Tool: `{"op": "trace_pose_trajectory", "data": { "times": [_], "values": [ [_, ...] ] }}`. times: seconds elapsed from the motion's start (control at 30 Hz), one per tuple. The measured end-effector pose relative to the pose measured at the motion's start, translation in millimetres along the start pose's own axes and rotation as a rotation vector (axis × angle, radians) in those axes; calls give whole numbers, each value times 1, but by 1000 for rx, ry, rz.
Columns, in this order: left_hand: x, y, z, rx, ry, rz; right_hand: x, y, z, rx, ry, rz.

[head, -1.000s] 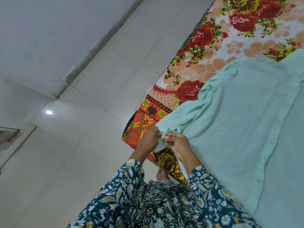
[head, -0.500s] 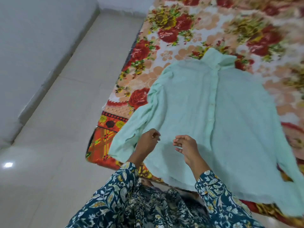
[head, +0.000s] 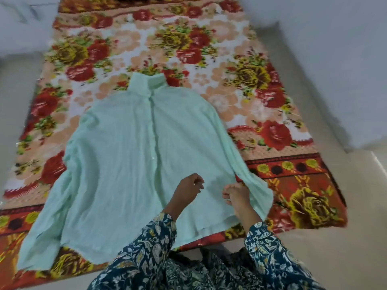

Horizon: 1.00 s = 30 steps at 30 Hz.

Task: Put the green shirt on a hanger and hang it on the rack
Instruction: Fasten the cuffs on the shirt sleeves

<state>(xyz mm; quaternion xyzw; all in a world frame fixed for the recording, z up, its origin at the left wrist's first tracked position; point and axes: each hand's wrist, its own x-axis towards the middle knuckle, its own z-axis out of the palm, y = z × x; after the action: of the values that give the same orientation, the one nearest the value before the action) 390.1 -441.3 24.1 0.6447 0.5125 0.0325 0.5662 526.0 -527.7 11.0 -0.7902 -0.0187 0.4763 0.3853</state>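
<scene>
The light green shirt (head: 129,160) lies flat and buttoned on a floral blanket, collar pointing away from me and both sleeves spread out. My left hand (head: 187,190) hovers over the shirt's lower right part with loosely curled fingers and holds nothing. My right hand (head: 235,194) is just to its right, by the spot where the right sleeve meets the body, fingers loosely curled; I see nothing gripped in it. Neither a hanger nor a rack is in view.
The red and yellow floral blanket (head: 272,135) covers a low mattress on a pale tiled floor (head: 356,206). Pale walls (head: 335,59) rise at the right and far left. My patterned dark blue sleeves and dress fill the bottom of the view.
Both hands let go of the left cuff and moved right across the shirt to its right sleeve. My view swung from the mattress's left edge to the whole shirt.
</scene>
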Motion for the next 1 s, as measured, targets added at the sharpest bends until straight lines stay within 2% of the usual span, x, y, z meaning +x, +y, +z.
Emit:
{"op": "trace_pose_trajectory", "data": {
  "times": [0.1, 0.2, 0.3, 0.4, 0.5, 0.57, 0.63, 0.67, 0.73, 0.8, 0.9, 0.93, 1.0],
  "values": [
    [22, 26, 56, 98, -108, 24, 27, 14, -58, -260, 121, -17],
    [32, 33, 96, 257, -241, -1, 35, 27, -92, -538, 103, -22],
    [35, 34, 130, 516, -413, 37, 42, 40, -114, -681, 187, -190],
    [38, 33, 157, 691, -546, 78, 44, 47, -130, -646, 244, -271],
    [37, 32, 175, 784, -518, 64, 41, 53, -137, -641, 374, -233],
    [38, 35, 186, 820, -442, 94, 42, 62, -140, -599, 425, -39],
    [39, 39, 191, 865, -409, 113, 46, 67, -141, -401, 350, 212],
    [39, 40, 192, 879, -400, 116, 48, 69, -141, -291, 301, 282],
    [41, 43, 192, 886, -393, 115, 51, 63, -144, -163, 218, 278],
    [42, 51, 192, 824, -311, 138, 48, 46, -151, -71, 229, 152],
    [51, 70, 196, 344, -65, 17, 40, 17, -172, 113, 219, -26],
    [55, 76, 196, 120, -81, -95, 39, 8, -181, 170, 191, -60],
    [58, 88, 195, -219, -255, -320, 39, -4, -192, 235, 131, -84]
  ]
}}
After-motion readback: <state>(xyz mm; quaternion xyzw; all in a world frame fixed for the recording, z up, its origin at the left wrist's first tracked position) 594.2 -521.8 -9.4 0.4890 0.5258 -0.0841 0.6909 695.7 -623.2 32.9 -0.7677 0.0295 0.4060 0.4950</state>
